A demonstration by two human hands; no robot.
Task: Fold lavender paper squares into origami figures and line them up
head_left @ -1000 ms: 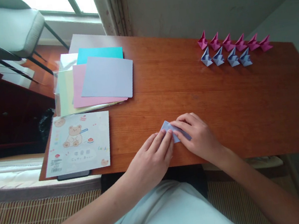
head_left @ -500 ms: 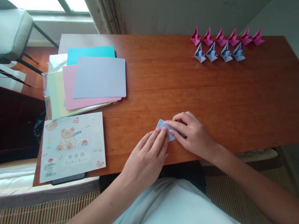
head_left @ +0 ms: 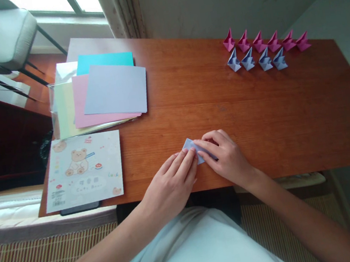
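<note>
A small piece of folded pale lavender paper [head_left: 189, 143] lies on the table near its front edge, mostly covered by my fingers. My left hand [head_left: 177, 177] presses the paper from the left, its fingers held together and its fingertips on the middle of the sheet. From the right, my right hand [head_left: 224, 154] pinches the paper's right side between thumb and fingers. The tips of both hands nearly meet. How the underside is folded cannot be seen.
Several pink origami figures [head_left: 259, 42] stand in a row at the back right, with several lavender ones [head_left: 264, 60] before them. Stacked coloured paper [head_left: 115, 89] lies at the left. Nearer is a bear-printed sheet [head_left: 85, 172] over a dark flat object [head_left: 80, 209].
Both hands keep almost the same grip on the folded paper. The whole view has shifted very slightly.
</note>
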